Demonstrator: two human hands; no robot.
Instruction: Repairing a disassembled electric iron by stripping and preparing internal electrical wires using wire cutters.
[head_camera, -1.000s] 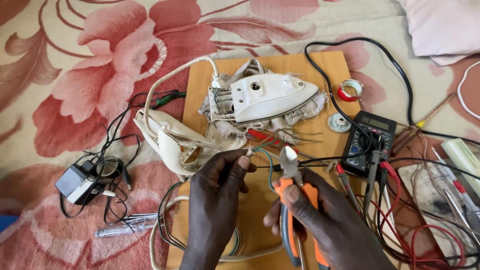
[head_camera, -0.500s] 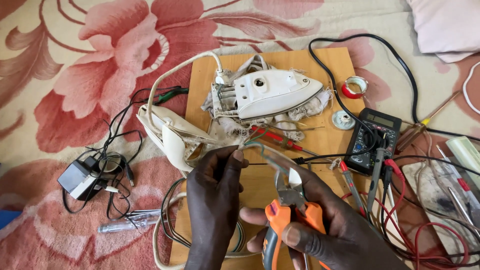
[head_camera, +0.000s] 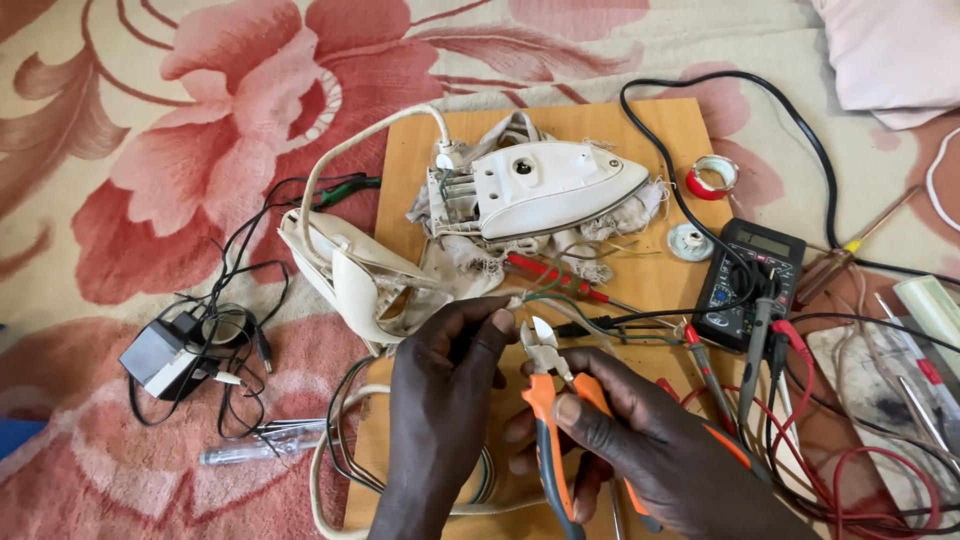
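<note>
**Two hands, one pair of cutters at a bundle of wires**

Two bare hands meet low in the middle of the frame. The right hand (head_camera: 640, 450) has its fingers wrapped round the orange handles of the side cutters (head_camera: 552, 400), whose blades stand slightly apart, pointing up. Just left of the blades, the left hand (head_camera: 450, 390) pinches the thin wires (head_camera: 570, 300) between thumb and fingertips, fingers closed together on them. The wires run up and right toward the white clothes iron (head_camera: 545, 185), which lies dismantled on frayed cloth on the wooden board (head_camera: 420, 150) at upper centre. The iron's cream handle shell (head_camera: 350, 285) lies left of the hands. Right of centre lies a black multimeter (head_camera: 750, 280) with red and black probes, and above it a red tape roll (head_camera: 712, 177). At the left edge, a black power adapter (head_camera: 160, 355) sits among tangled leads on the floral carpet (head_camera: 180, 150).
</note>
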